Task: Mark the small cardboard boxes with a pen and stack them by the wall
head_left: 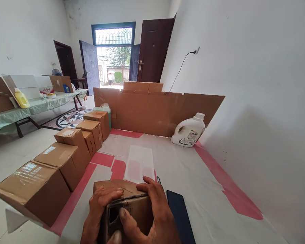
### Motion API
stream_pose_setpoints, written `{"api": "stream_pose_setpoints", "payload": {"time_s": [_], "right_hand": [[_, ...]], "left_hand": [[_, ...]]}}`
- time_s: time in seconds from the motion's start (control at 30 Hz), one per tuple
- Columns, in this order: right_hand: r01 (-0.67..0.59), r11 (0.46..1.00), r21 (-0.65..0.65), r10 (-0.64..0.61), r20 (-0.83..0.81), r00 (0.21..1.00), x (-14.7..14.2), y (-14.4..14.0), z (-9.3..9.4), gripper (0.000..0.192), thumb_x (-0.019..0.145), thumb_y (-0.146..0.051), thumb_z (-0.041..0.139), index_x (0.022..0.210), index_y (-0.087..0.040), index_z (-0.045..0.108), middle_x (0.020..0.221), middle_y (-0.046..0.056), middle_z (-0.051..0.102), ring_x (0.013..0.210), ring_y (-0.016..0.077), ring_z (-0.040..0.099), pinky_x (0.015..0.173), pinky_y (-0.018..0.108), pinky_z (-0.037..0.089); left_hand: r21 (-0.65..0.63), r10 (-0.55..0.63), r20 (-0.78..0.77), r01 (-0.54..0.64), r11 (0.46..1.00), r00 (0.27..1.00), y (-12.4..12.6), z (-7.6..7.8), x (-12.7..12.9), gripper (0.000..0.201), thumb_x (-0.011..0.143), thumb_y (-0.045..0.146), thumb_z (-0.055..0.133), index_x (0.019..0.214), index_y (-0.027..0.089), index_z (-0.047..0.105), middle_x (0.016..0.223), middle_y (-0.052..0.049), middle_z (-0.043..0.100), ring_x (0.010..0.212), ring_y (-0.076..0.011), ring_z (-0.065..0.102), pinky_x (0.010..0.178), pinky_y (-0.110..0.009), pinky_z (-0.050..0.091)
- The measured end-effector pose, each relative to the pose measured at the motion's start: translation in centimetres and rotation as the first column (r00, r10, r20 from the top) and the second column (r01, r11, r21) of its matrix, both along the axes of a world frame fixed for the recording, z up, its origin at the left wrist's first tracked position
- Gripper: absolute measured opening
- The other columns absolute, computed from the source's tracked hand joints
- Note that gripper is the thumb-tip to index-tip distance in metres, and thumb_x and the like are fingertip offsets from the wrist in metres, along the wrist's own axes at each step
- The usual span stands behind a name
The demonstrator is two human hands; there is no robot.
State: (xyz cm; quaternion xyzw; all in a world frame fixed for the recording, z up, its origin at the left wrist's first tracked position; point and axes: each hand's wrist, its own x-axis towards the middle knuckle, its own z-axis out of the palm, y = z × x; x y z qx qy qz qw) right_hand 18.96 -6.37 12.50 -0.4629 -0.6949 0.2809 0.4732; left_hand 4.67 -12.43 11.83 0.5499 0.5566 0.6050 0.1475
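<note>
Small cardboard box (128, 203) right up front on the table sheet (193, 169), clamped between left hand (99, 206) and right hand (152, 213), beside dark phone (179, 213). Probably best to keep thumbs pressing that near flap flat, grip even both sides

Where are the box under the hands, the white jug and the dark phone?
box (138, 208): head view, its near face between the hands.
white jug (189, 133): head view, middle of its body by the wall.
dark phone (179, 215): head view, centre of its flat face.
</note>
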Motion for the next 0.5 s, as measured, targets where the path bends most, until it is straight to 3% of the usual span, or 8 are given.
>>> {"api": "stream_pose_setpoints", "payload": {"time_s": [0.1, 0.2, 0.3, 0.33, 0.4, 0.47, 0.5], "right_hand": [[-0.033, 0.999, -0.005, 0.033, 0.021, 0.999, 0.2, 0.5, 0.1, 0.048, 0.075, -0.044, 0.08, 0.119, -0.028, 0.068, 0.131, 0.012, 0.065, 0.121, 0.038, 0.065, 0.103, 0.048, 0.056], [-0.079, 0.991, -0.105, 0.078, -0.016, 0.997, 2.2, 2.1, 0.1, 0.052, 0.087, -0.053, 0.07, 0.133, -0.03, 0.064, 0.139, 0.011, 0.065, 0.129, 0.0358, 0.062, 0.104, 0.046, 0.055], [0.058, 0.961, -0.27, -0.081, -0.077, 0.994, 6.4, 5.0, -1.0, 0.067, 0.092, -0.067, 0.056, 0.147, -0.03, 0.05, 0.144, 0.014, 0.062, 0.129, 0.0359, 0.062, 0.097, 0.047, 0.057], [0.182, 0.937, -0.298, -0.199, -0.029, 0.98, 8.1, 5.9, -2.0, 0.072, 0.088, -0.072, 0.056, 0.145, -0.028, 0.05, 0.142, 0.015, 0.062, 0.125, 0.0371, 0.064, 0.092, 0.047, 0.058], [0.39, 0.855, -0.341, -0.322, 0.241, 0.916, 11.1, 7.3, -4.9, 0.069, 0.087, -0.072, 0.056, 0.136, -0.023, 0.054, 0.145, 0.018, 0.058, 0.123, 0.0382, 0.064, 0.094, 0.049, 0.056], [0.546, 0.755, -0.364, -0.293, 0.558, 0.776, 13.1, 7.5, -8.4, 0.058, 0.092, -0.063, 0.052, 0.126, -0.018, 0.057, 0.138, 0.024, 0.059, 0.124, 0.04, 0.063, 0.093, 0.049, 0.055], [0.585, 0.722, -0.369, -0.268, 0.631, 0.728, 13.5, 7.3, -10.1, 0.057, 0.09, -0.061, 0.057, 0.121, -0.014, 0.059, 0.132, 0.028, 0.06, 0.124, 0.0446, 0.061, 0.092, 0.053, 0.054]], "left_hand": [[0.001, -0.01, 0.001, 0.01, 1.0, 1.0, 0.7, 0.2, 0.4, 0.041, 0.093, 0.056, 0.061, 0.123, 0.03, 0.072, 0.125, -0.01, 0.073, 0.127, -0.0384, 0.062, 0.119, -0.056, 0.04], [-0.014, -0.009, 0.019, 0.009, 1.0, 1.0, 1.2, 0.6, 0.6, 0.046, 0.093, 0.06, 0.058, 0.127, 0.031, 0.069, 0.134, -0.012, 0.068, 0.128, -0.0404, 0.059, 0.114, -0.055, 0.044], [-0.062, -0.023, 0.065, 0.027, 0.998, 0.998, 1.5, 1.3, 0.5, 0.052, 0.09, 0.062, 0.058, 0.131, 0.031, 0.064, 0.136, -0.011, 0.065, 0.123, -0.0386, 0.061, 0.106, -0.049, 0.048], [-0.083, -0.018, 0.089, 0.026, 0.996, 0.996, 1.5, 1.6, 0.4, 0.051, 0.09, 0.061, 0.059, 0.13, 0.031, 0.063, 0.134, -0.01, 0.065, 0.121, -0.0372, 0.061, 0.105, -0.046, 0.049], [-0.126, 0.01, 0.147, 0.009, 0.992, 0.989, 1.5, 2.1, 0.3, 0.049, 0.089, 0.058, 0.06, 0.129, 0.029, 0.062, 0.132, -0.008, 0.066, 0.12, -0.0346, 0.062, 0.101, -0.041, 0.05], [-0.167, 0.05, 0.207, -0.016, 0.986, 0.977, 1.5, 2.5, 0.1, 0.049, 0.088, 0.056, 0.061, 0.127, 0.027, 0.062, 0.132, -0.007, 0.066, 0.117, -0.0323, 0.063, 0.095, -0.036, 0.052], [-0.183, 0.068, 0.233, -0.025, 0.983, 0.97, 1.5, 2.6, 0.0, 0.05, 0.086, 0.057, 0.062, 0.127, 0.027, 0.062, 0.132, -0.006, 0.067, 0.115, -0.0312, 0.064, 0.091, -0.034, 0.053]]}}
